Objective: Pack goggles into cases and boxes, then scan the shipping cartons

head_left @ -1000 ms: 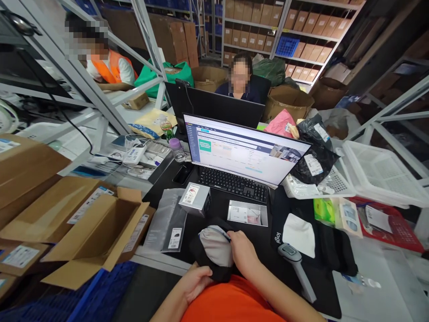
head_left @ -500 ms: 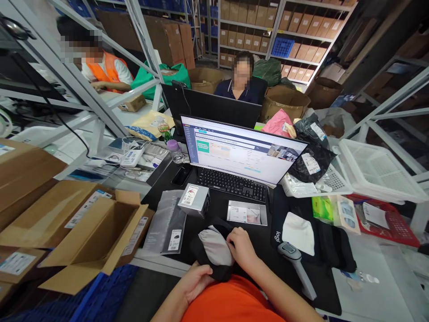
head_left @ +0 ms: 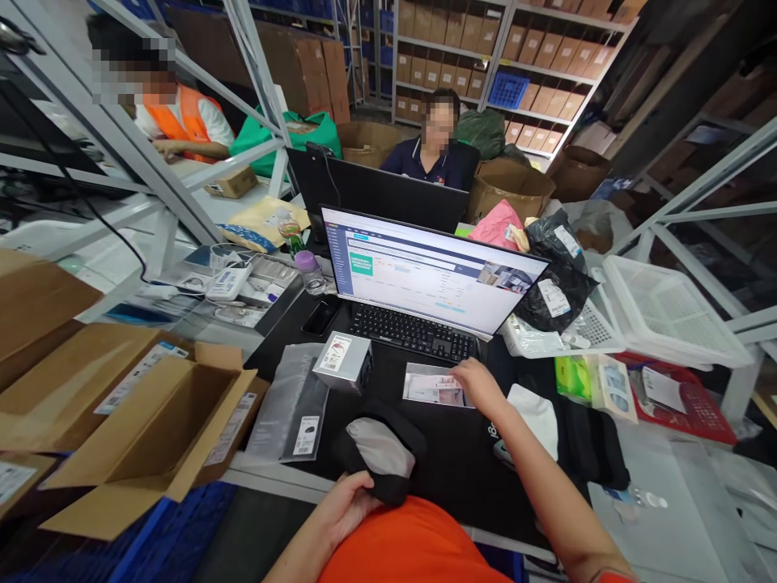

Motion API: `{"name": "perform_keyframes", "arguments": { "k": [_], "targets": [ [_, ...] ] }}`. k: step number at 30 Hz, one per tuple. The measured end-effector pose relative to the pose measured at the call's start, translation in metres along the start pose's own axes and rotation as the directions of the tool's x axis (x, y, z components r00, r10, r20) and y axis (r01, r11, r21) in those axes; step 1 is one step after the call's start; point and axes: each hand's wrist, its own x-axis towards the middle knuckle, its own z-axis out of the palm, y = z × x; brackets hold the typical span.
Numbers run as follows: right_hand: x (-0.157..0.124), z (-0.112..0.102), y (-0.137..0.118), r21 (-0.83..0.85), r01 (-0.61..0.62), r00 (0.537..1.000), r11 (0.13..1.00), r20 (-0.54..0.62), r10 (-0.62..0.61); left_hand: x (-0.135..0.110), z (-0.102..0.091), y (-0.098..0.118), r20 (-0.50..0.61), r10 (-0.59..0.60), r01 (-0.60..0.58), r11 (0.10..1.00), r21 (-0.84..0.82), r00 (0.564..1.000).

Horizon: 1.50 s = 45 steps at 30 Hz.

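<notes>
My left hand [head_left: 343,512] sits at the lower middle of the desk, gripping a soft black pouch with a grey lining [head_left: 380,449] against my orange shirt. My right hand [head_left: 479,387] reaches forward over the black desk mat, its fingertips at the right edge of a flat printed packet [head_left: 432,389]. Just beyond the pouch stands a small silver-grey box [head_left: 343,363], and a clear plastic sleeve with a label [head_left: 290,402] lies to its left. A white cloth [head_left: 534,417] lies to the right of my right hand.
A keyboard [head_left: 413,332] and a lit monitor [head_left: 434,271] stand ahead. An open cardboard box [head_left: 163,429] is at the left. A white plastic crate [head_left: 668,312] and a red basket [head_left: 680,397] are at the right. Two co-workers [head_left: 430,146] sit beyond, among shelves.
My right hand has left the pouch and moved forward to the printed packet. My left hand still holds the pouch. The view has shifted slightly.
</notes>
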Motion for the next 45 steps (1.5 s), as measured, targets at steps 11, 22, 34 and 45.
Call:
{"name": "perform_keyframes", "arguments": {
  "k": [11, 22, 34, 45],
  "targets": [
    [-0.018, 0.051, -0.014, -0.069, -0.006, 0.983, 0.998, 0.184, 0.018, -0.003, 0.005, -0.004, -0.054, 0.050, -0.053, 0.998, -0.042, 0.997],
    [-0.001, 0.075, -0.022, -0.029, -0.185, 0.983, 0.982, 0.016, 0.185, -0.001, 0.014, -0.007, 0.004, 0.058, -0.058, 0.998, 0.033, 0.998],
    [-0.057, 0.067, -0.117, 0.390, 0.094, 0.995, 0.916, -0.063, -0.075, 0.008, 0.020, -0.007, 0.070, 0.149, -0.164, 0.942, 0.294, 0.986],
    [-0.045, 0.061, -0.113, 0.533, -0.194, 0.981, 0.824, 0.114, 0.158, 0.007, 0.017, -0.007, 0.129, 0.091, -0.124, 0.952, 0.280, 0.987]
  ]
}}
